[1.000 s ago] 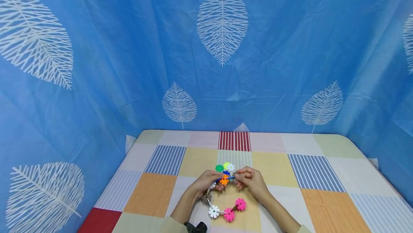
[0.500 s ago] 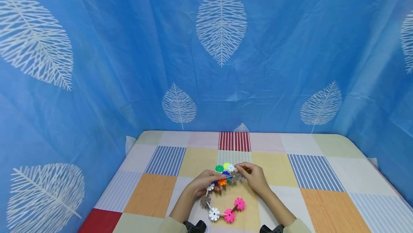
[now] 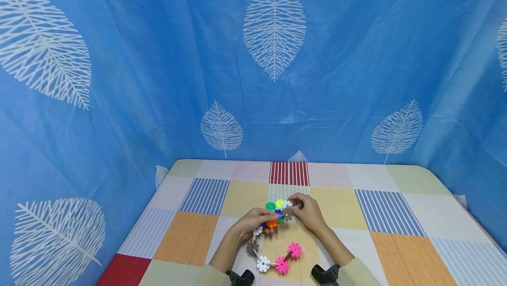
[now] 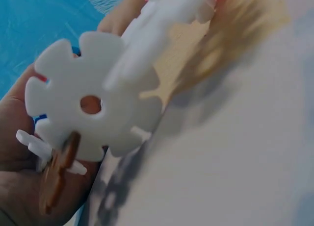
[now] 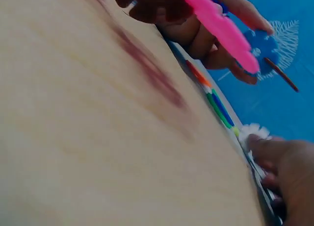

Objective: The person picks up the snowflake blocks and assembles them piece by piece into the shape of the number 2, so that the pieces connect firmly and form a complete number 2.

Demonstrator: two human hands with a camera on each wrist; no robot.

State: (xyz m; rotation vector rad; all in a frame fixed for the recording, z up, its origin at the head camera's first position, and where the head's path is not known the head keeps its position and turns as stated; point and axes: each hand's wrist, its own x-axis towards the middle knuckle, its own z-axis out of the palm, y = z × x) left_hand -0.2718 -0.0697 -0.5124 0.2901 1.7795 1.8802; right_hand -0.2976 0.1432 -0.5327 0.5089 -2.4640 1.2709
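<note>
Notched flower-shaped discs form a curved chain on the table. My left hand [image 3: 249, 222] pinches a blue disc [image 3: 282, 217] above an orange disc [image 3: 272, 223]; in the right wrist view, this blue disc [image 5: 262, 47] has a thin brown disc slotted in it. Farther back, my right hand [image 3: 310, 211] grips a white disc [image 3: 287, 204], its thumb on the disc's edge in the right wrist view. A brown disc [image 3: 287, 214] lies just below those fingers. Another white disc [image 4: 59, 98] hangs large before my left palm in the left wrist view.
Green [image 3: 270, 206] and yellow [image 3: 279, 203] discs lie at the far end. The chain's near part has a white disc [image 3: 263, 264] and pink discs [image 3: 295, 250]. A patchwork cloth [image 3: 396, 251] covers the table; blue leaf-patterned curtains [image 3: 336, 79] surround it.
My right hand has moved away from the blue disc to the white disc farther back. The left hand keeps its pinch, almost in place.
</note>
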